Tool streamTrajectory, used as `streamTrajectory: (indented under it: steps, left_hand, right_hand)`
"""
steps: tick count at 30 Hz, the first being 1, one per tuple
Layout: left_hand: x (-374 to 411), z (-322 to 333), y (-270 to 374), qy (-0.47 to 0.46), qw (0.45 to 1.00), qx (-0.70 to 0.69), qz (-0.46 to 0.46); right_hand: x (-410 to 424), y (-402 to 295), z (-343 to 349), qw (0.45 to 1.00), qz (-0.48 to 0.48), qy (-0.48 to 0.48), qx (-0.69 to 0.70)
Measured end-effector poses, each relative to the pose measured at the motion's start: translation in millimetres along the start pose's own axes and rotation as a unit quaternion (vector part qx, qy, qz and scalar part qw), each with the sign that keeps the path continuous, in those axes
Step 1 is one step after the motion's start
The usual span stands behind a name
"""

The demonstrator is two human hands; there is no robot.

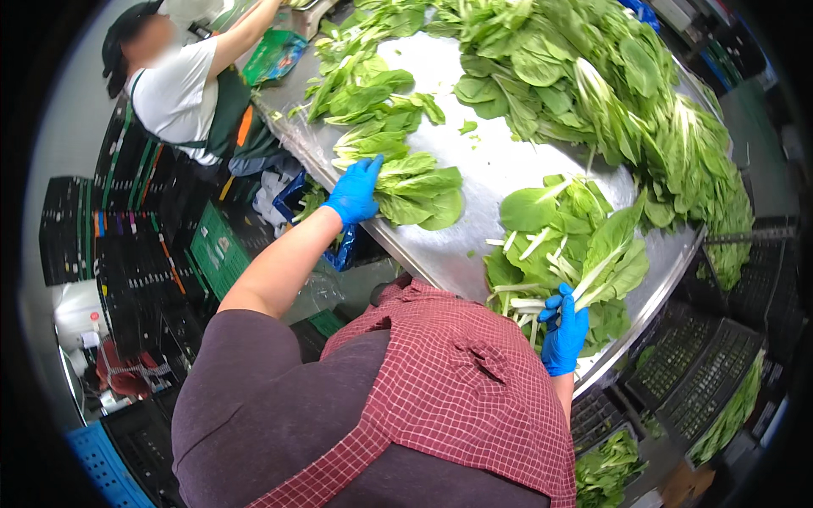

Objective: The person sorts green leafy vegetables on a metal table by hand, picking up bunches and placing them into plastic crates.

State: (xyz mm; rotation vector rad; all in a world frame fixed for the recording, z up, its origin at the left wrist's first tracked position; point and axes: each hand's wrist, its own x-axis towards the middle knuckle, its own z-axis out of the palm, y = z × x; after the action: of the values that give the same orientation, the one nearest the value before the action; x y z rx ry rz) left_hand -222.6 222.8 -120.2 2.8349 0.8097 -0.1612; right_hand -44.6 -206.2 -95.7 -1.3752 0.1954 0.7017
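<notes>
Both hands wear blue gloves. My left hand (pixel 356 193) grips the stem end of a bunch of leafy greens (pixel 422 190), which lies on the metal table (pixel 483 152) near its front edge with the leaves pointing away from me. The glove hides the stem ends. At the table's right corner, my right hand (pixel 565 333) pinches the pale stalks of a few green leaves (pixel 606 257), held tilted upward. Beneath them spreads a loose pile of leaves and cut stalks (pixel 540 247).
A row of bunches (pixel 375 95) runs along the table's left side. A large heap of greens (pixel 591 82) covers its far right. A co-worker (pixel 178 95) stands at far left. Black crates (pixel 711 374) stand right of the table, a green crate (pixel 219 251) at left.
</notes>
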Motion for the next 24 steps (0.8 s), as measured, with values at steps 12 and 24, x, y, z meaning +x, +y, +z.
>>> streamTrajectory:
  steps: [12, 24]
  left_hand:
    - [26.1, 58.8, -37.1, 0.121, 0.987, -0.091, -0.051]
    - [25.7, 26.0, -25.7, 0.06, 0.993, -0.082, -0.056]
  right_hand:
    - [-2.9, -45.4, -110.0, 0.98, -0.132, 0.142, 0.051]
    - [62.7, 27.3, -383.5, 0.905, 0.081, 0.412, -0.068]
